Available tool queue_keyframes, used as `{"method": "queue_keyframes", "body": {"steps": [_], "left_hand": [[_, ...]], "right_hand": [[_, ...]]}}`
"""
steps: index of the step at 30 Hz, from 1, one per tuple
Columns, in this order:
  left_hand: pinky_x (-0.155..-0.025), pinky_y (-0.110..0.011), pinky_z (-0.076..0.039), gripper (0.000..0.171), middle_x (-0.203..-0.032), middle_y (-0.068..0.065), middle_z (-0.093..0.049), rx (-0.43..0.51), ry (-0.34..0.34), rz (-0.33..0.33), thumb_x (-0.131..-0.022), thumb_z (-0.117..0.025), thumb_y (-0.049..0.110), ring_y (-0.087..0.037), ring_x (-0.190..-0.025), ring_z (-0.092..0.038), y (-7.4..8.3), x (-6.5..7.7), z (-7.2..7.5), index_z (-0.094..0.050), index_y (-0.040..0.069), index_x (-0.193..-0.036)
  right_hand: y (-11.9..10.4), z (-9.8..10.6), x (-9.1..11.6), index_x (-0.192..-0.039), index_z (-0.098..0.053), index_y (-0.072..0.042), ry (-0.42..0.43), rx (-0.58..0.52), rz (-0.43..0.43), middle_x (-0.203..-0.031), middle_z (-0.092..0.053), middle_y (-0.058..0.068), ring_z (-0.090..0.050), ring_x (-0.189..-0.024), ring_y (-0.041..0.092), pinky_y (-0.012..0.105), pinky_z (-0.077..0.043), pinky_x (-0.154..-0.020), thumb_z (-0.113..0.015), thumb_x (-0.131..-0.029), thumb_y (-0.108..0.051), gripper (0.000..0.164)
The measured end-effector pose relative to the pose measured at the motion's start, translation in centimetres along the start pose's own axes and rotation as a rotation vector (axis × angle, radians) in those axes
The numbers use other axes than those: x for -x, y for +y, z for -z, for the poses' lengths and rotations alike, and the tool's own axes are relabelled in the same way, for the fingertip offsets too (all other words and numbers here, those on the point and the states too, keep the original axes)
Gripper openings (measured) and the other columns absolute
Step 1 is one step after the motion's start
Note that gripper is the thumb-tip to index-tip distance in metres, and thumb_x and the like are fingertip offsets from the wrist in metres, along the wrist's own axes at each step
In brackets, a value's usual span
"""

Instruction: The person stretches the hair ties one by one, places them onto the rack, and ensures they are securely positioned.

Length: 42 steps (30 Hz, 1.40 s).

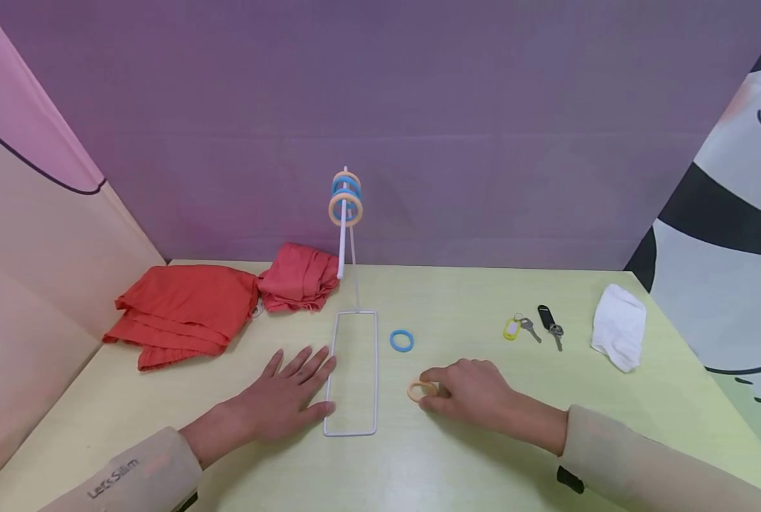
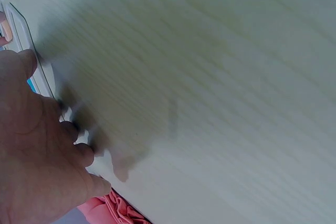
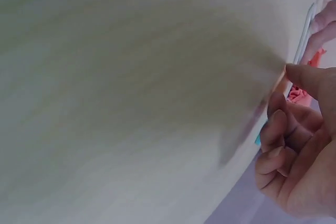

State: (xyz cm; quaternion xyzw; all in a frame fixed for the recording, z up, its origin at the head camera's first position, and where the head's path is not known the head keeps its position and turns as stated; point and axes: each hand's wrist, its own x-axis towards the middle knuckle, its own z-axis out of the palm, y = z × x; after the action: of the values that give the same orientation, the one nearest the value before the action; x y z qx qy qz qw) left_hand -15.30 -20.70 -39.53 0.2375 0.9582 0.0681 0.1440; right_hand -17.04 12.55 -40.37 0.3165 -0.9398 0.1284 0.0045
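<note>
A white wire stand stands on the table, with a flat rectangular base (image 1: 376, 377) and a tall post. Its upper arm (image 1: 342, 249) carries several orange and blue rings (image 1: 346, 198). My left hand (image 1: 284, 398) lies with fingers spread, its fingertips and thumb touching the left side of the base. To the right of the base, my right hand (image 1: 473, 391) pinches an orange ring (image 1: 414, 390) by its right edge, low at the table. A blue ring (image 1: 402, 350) lies flat between the stand and that hand. In the right wrist view, the right hand's fingers (image 3: 273, 129) are curled.
Red folded cloth (image 1: 188, 306) and a smaller red bundle (image 1: 300, 277) lie at the back left. Toward the right are a key with a yellow tag (image 1: 511, 328), a key with a black fob (image 1: 547, 317) and a white cloth (image 1: 619, 327). A purple curtain (image 1: 483, 128) hangs behind.
</note>
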Motion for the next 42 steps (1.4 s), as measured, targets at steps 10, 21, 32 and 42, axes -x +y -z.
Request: {"method": "queue_keyframes", "body": {"steps": [10, 21, 32, 42], "left_hand": [[-0.121, -0.067, -0.004, 0.076, -0.17, -0.006, -0.015, 0.002, 0.006, -0.003, -0.101, -0.043, 0.058, -0.036, -0.157, -0.012, 0.1, 0.2, 0.1, -0.021, 0.016, -0.161], [-0.121, -0.067, -0.004, 0.076, -0.17, -0.007, -0.015, -0.005, 0.016, -0.013, -0.102, -0.044, 0.056, -0.037, -0.156, -0.011, 0.1, 0.0, 0.1, -0.022, 0.015, -0.161], [-0.121, -0.068, -0.004, 0.076, -0.17, -0.007, -0.014, -0.004, 0.007, -0.005, -0.102, -0.043, 0.058, -0.037, -0.157, -0.011, 0.0, 0.1, -0.1, -0.021, 0.015, -0.161], [-0.121, -0.067, -0.005, 0.076, -0.17, -0.006, -0.016, -0.001, 0.011, -0.003, -0.101, -0.043, 0.059, -0.036, -0.157, -0.011, 0.1, 0.1, 0.1, -0.022, 0.016, -0.161]], "right_hand": [[-0.3, -0.5, -0.2, -0.098, -0.073, -0.027, 0.14, 0.071, 0.069, -0.055, -0.049, -0.019, -0.043, -0.054, 0.001, 0.023, -0.031, -0.045, -0.068, -0.091, -0.037, 0.013], [-2.2, 4.2, -0.5, -0.096, -0.073, -0.025, 0.464, 0.045, 0.214, -0.055, -0.05, -0.018, -0.039, -0.051, -0.006, 0.014, -0.027, -0.044, -0.077, -0.083, -0.028, 0.013], [-5.9, 10.8, -1.2, -0.108, -0.075, -0.02, 0.77, 0.025, 0.38, -0.057, -0.054, -0.012, -0.043, -0.049, 0.002, 0.019, -0.035, -0.045, -0.07, -0.092, -0.032, 0.02], [-10.4, 14.2, -2.3, -0.107, -0.075, -0.015, 1.064, 0.193, 0.554, -0.051, -0.047, -0.006, -0.038, -0.044, 0.009, 0.023, -0.028, -0.042, -0.068, -0.092, -0.027, 0.021]]}}
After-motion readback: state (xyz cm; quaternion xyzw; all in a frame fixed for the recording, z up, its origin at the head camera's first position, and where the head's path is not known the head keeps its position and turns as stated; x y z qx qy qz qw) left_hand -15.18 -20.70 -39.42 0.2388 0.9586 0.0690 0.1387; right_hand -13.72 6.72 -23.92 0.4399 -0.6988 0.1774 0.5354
